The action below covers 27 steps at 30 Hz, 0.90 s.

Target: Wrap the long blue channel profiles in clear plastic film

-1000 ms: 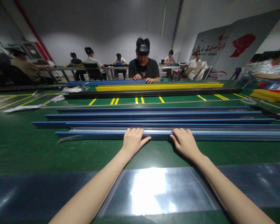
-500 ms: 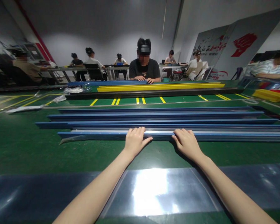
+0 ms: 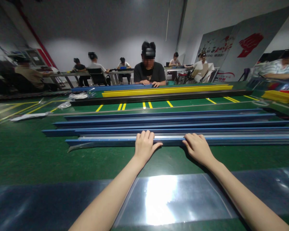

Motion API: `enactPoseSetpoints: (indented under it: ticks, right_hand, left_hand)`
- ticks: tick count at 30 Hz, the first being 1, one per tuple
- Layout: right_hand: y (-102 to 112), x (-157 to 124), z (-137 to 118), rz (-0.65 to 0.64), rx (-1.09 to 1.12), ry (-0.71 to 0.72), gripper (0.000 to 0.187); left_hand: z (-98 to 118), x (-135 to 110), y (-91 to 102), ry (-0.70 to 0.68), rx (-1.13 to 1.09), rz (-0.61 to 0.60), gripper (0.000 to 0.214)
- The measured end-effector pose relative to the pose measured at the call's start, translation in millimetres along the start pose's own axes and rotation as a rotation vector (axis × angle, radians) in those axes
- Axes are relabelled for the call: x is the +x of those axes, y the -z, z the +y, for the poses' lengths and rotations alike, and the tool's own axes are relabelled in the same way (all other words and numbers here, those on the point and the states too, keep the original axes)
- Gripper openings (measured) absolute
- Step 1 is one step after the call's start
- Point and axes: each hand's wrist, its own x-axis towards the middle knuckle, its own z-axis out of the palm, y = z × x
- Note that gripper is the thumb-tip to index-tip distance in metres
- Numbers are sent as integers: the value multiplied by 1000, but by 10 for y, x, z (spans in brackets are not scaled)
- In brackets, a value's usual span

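Both hands are on the nearest long blue channel strip (image 3: 110,141), which runs sideways across the green table. My left hand (image 3: 144,146) has its fingers hooked over the strip's top edge, its thumb along the near side. A short gap to the right, my right hand (image 3: 197,146) grips the same edge, fingers over the top and thumb on the front. A clear film flap (image 3: 80,146) hangs at the strip's left end. Right behind lie several more blue strips (image 3: 60,132), roughly parallel. The fingertips inside the channel are hidden.
A wide glossy clear sheet (image 3: 91,192) lies under my forearms. Farther back are a black strip (image 3: 159,97), a yellow strip (image 3: 168,90) and crumpled plastic (image 3: 78,96). A yellow tray (image 3: 276,96) stands at right. Across the table sits a person (image 3: 149,72); others sit behind.
The view has shifted slightly, so the strips and hands appear a little farther right. Both hands keep the same hold on the nearest blue strip.
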Motion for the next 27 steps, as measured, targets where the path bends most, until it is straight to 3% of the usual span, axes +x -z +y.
enactPoseSetpoints:
  ticks: [27]
  right_hand:
    - [-37,-15,22,6,-14,0,22]
  left_hand:
    - [42,-10,-80,9,-40,-45,38]
